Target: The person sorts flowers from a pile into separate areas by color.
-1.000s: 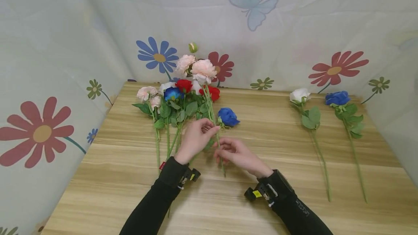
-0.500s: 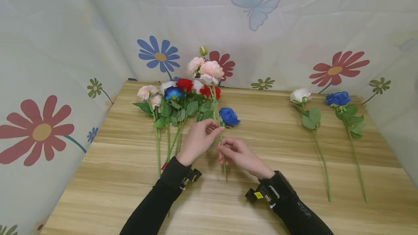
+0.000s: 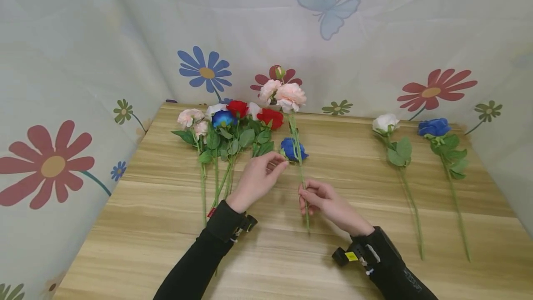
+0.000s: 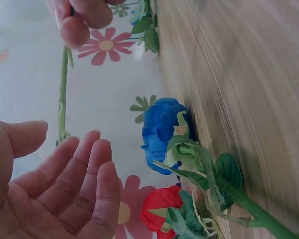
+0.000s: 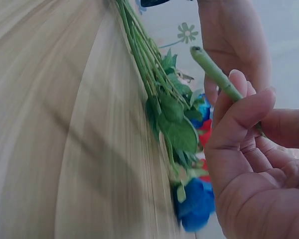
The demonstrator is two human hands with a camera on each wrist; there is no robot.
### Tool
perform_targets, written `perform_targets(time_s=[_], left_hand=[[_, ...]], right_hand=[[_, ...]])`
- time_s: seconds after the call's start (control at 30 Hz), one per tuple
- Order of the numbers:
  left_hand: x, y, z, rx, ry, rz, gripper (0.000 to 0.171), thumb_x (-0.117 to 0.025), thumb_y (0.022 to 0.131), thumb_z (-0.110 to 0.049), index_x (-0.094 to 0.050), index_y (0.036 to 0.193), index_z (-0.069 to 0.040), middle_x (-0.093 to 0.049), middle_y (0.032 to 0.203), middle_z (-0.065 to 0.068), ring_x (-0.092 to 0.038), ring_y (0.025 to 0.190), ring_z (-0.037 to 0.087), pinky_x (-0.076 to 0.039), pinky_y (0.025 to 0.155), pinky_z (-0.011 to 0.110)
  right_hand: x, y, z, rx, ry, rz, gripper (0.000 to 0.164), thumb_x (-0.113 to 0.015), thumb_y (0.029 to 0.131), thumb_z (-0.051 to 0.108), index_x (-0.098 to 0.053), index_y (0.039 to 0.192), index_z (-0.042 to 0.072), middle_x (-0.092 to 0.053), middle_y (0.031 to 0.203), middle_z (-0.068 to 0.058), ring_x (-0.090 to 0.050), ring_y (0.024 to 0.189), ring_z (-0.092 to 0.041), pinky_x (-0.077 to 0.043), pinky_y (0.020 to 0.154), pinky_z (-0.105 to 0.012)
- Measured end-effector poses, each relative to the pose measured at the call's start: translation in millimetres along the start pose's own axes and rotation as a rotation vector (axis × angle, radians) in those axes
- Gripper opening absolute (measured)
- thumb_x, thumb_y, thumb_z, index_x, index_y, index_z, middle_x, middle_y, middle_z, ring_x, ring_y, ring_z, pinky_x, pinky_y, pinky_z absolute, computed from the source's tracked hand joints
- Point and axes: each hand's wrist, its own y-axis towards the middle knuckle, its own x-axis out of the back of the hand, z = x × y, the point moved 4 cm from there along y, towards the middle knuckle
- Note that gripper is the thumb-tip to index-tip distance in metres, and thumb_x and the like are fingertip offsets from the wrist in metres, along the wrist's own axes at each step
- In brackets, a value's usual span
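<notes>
My right hand [image 3: 329, 203] pinches the lower green stem of a pale pink peony spray [image 3: 290, 97], which stands upright above the table with two blooms and a bud. In the right wrist view the stem's cut end [image 5: 209, 67] pokes out past the curled fingers. My left hand [image 3: 260, 179] is apart from that stem, thumb and fingers parted and loosely bent, as the left wrist view shows. Just beyond its fingertips lies a blue rose [image 3: 294, 149] on the table. To its left lies a bunch with red roses [image 3: 270, 118], a blue flower [image 3: 223, 118] and pink blooms [image 3: 190, 117].
A white rose [image 3: 385, 124] and another blue rose [image 3: 434, 127] lie apart on the right side of the wooden table [image 3: 354, 170]. A pale cloth with printed flowers and a butterfly [image 3: 329, 6] rises behind the table's far edge.
My right hand has moved right with the pink peony spray, away from the bunch. The left hand has let go of the stem and stays near the blue rose.
</notes>
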Motion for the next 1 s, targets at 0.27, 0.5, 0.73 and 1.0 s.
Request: perform_targets(time_s=[0.27,0.5,0.73,1.0], left_hand=[[-1.0,0.6,0.1,-0.016,0.039,0.005,0.022,-0.059,0.103,-0.027,-0.07,0.114,-0.012,-0.075,0.106,0.005,-0.071,0.093,0.018,-0.058,0.082,0.031],[-1.7,1.9,1.3,-0.018,0.068,0.017,0.022,-0.059,0.103,-0.027,-0.07,0.115,-0.012,-0.074,0.109,0.005,-0.071,0.095,0.018,-0.058,0.084,0.031],[-1.2,1.9,1.4,-0.025,0.087,0.023,0.022,-0.058,0.103,-0.026,-0.07,0.115,-0.011,-0.074,0.108,0.005,-0.071,0.094,0.018,-0.057,0.083,0.031],[-2.0,2.4,2.8,-0.024,0.095,0.023,0.023,-0.059,0.103,-0.026,-0.07,0.116,-0.01,-0.074,0.107,0.006,-0.071,0.093,0.019,-0.058,0.082,0.032]], right_hand=[[23,-24,-11,-0.049,-0.009,-0.063,0.038,-0.046,0.109,0.029,-0.049,0.109,-0.009,-0.062,0.084,0.0,-0.064,0.076,-0.014,-0.051,0.065,-0.026],[39,-42,-21,-0.084,0.001,-0.111,0.031,-0.046,0.108,0.025,-0.05,0.106,-0.006,-0.061,0.085,-0.001,-0.063,0.075,-0.014,-0.051,0.065,-0.025],[50,-49,-30,-0.142,-0.053,-0.152,0.029,-0.046,0.108,0.019,-0.054,0.101,-0.008,-0.062,0.083,-0.006,-0.06,0.072,-0.013,-0.05,0.061,-0.024],[58,-50,-35,-0.227,-0.182,-0.189,0.024,-0.047,0.106,0.012,-0.057,0.101,-0.009,-0.063,0.079,-0.009,-0.058,0.065,-0.01,-0.05,0.057,-0.024]])
